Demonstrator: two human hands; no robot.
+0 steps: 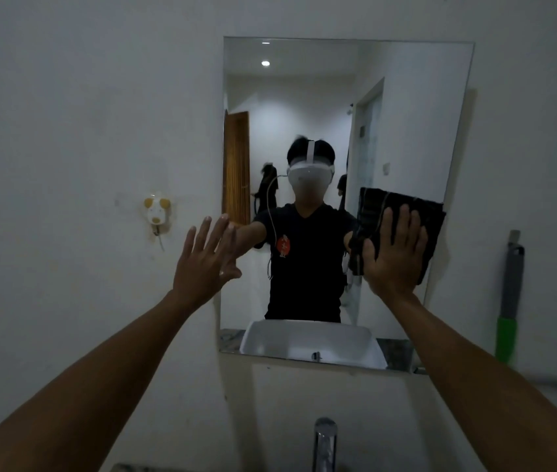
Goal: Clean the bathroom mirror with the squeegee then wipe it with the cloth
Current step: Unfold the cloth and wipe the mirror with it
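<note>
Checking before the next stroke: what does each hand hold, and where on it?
Right hand presses the dark cloth flat on the mirror, palm on its lower middle. Left hand holds nothing.

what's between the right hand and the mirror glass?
The dark cloth: in the head view the right hand presses flat on it, against the mirror near its right edge. Nothing else shows in between.
</note>
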